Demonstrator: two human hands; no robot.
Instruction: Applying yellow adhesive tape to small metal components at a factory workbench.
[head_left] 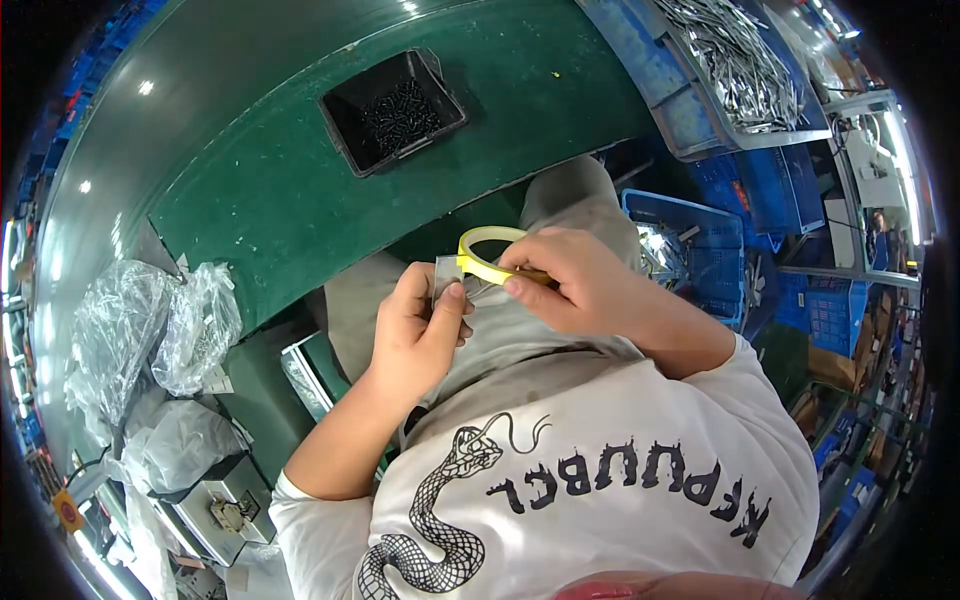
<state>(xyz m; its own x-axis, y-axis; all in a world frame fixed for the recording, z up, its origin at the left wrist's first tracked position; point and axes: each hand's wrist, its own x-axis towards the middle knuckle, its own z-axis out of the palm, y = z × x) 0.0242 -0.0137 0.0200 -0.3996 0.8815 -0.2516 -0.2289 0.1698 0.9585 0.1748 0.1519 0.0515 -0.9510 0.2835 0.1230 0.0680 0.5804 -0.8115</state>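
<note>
My left hand (412, 335) pinches a small flat, greyish see-through piece (446, 272) between thumb and fingers, held up in front of my body. My right hand (575, 280) is closed on the lower right side of a yellow tape roll (468, 243). The roll's left side meets the upper right edge of the flat piece, where a bit of yellow tape lies against it. Whether that tape is stuck down I cannot tell. Both hands are close together above my lap, short of the table's near edge.
On the green table (260, 190) stands a black bin (412, 149) with many small black parts (405, 115). A blue crate (690, 110) of thin metal pieces (735, 70) is at the far right, a blue basket (722, 272) below it. Clear plastic bags (115, 320) lie at left.
</note>
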